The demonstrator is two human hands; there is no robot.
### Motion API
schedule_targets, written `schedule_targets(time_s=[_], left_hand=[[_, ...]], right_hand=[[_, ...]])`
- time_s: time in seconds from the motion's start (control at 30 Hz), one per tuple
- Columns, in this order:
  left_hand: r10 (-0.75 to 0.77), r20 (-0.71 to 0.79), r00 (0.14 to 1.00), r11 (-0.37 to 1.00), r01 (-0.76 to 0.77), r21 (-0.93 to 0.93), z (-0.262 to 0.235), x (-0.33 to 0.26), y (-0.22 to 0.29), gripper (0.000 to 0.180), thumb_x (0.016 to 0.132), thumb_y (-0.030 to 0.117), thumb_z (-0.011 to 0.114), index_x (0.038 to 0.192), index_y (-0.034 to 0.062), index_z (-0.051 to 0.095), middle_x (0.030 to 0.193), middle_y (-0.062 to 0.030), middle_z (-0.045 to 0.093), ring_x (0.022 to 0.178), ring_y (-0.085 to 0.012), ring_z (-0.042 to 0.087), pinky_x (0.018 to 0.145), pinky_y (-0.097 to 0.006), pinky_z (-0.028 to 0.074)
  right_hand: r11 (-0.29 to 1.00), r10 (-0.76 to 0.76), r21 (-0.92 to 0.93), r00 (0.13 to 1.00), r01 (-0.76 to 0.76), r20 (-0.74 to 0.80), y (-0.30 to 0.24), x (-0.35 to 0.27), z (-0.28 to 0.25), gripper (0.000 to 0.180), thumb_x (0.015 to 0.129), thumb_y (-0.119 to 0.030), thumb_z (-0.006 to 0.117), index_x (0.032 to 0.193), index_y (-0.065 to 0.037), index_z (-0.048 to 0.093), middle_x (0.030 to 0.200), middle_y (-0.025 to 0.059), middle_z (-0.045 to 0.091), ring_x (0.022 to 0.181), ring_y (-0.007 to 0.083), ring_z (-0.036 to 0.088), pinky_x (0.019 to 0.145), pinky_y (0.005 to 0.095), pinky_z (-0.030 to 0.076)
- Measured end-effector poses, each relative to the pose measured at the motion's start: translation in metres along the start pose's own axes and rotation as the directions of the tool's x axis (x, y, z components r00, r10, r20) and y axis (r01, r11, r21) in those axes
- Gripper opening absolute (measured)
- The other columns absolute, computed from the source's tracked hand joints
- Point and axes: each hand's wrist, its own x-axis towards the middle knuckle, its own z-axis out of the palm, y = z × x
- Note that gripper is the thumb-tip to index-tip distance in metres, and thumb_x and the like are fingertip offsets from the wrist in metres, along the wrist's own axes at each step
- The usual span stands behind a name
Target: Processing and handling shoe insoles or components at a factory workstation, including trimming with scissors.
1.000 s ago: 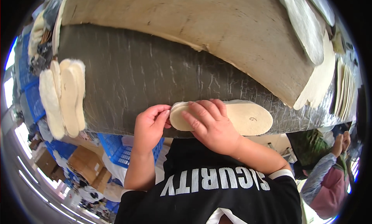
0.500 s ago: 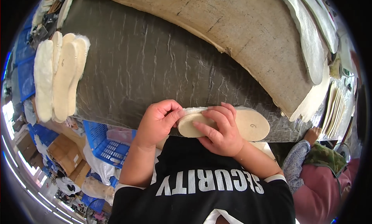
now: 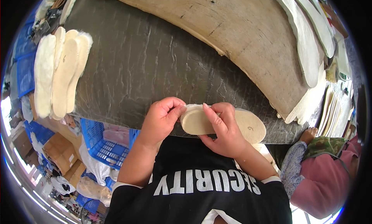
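A cream insole point(image 3: 250, 125) with a fleecy edge lies across the near edge of the dark table, in front of my body. My right hand point(image 3: 224, 125) is closed round its middle, thumb and fingers on the smooth face. At the insole's left end my left hand point(image 3: 164, 117) pinches the fuzzy rim between thumb and forefinger. Whether one insole or a stacked pair is in my hands, I cannot tell. Several more insoles point(image 3: 64, 74), some smooth side up and one with white fleece showing, lie together at the table's left end.
A large tan sheet point(image 3: 240, 38) covers the far right of the dark table point(image 3: 135, 61). White fleecy pieces point(image 3: 304, 45) rest on it. Further right stands a row of insoles point(image 3: 329, 111) near a co-worker's hand point(image 3: 309, 135). A blue crate point(image 3: 110, 144) sits below the table's left front.
My right hand's fingers have shifted on the insole, with the thumb and forefinger now nearer its upper edge. My left hand keeps its pinch at the left end. The view has tilted slightly.
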Motion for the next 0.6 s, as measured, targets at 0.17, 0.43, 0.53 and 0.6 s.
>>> schedule_targets(time_s=[0.17, 0.43, 0.53, 0.6], left_hand=[[0.003, 0.024, 1.0, 0.975, 0.003, -0.223, 0.002, 0.002, -0.013, 0.022, 0.099, 0.019, 0.054, 0.093, -0.0012, 0.062, 0.079, -0.0021, 0.063, 0.072, -0.0082, 0.058, 0.067, -0.024, 0.049], [-0.055, -0.024, 0.998, 0.988, 0.05, -0.149, 0.014, -0.008, -0.009, 0.021, 0.098, 0.02, 0.056, 0.094, 0.0, 0.061, 0.078, -0.0016, 0.062, 0.069, -0.0071, 0.056, 0.062, -0.022, 0.047], [-0.041, -0.066, 0.997, 0.999, 0.041, -0.009, 0.011, -0.008, -0.016, 0.014, 0.095, 0.014, 0.059, 0.092, 0.0009, 0.061, 0.079, -0.0002, 0.062, 0.068, -0.0054, 0.055, 0.061, -0.02, 0.045], [-0.058, -0.179, 0.982, 0.996, 0.068, 0.052, 0.012, -0.004, -0.015, 0.012, 0.093, 0.013, 0.062, 0.088, 0.0021, 0.062, 0.073, 0.0006, 0.061, 0.063, -0.0048, 0.054, 0.057, -0.02, 0.043]], right_hand=[[0.991, 0.079, 0.109, 0.997, -0.077, -0.017, -0.006, 0.001, -0.008, 0.078, 0.058, 0.004, 0.075, 0.131, -0.004, 0.05, 0.108, 0.0137, 0.046, 0.097, 0.0296, 0.049, 0.082, 0.0376, 0.044], [0.991, 0.105, 0.088, 0.994, -0.102, -0.03, -0.001, 0.001, -0.007, 0.072, 0.058, 0.005, 0.074, 0.126, -0.003, 0.051, 0.106, 0.0139, 0.044, 0.097, 0.0289, 0.049, 0.079, 0.0351, 0.046], [0.996, 0.042, 0.079, 0.997, -0.037, -0.07, -0.001, -0.002, -0.011, 0.071, 0.057, 0.003, 0.074, 0.124, -0.004, 0.052, 0.106, 0.0136, 0.044, 0.096, 0.0281, 0.05, 0.077, 0.0341, 0.046], [0.998, 0.0, 0.07, 0.995, 0.007, -0.104, 0.002, -0.008, -0.015, 0.071, 0.057, 0.002, 0.074, 0.124, -0.004, 0.052, 0.106, 0.0134, 0.044, 0.096, 0.0274, 0.05, 0.076, 0.0337, 0.046]])
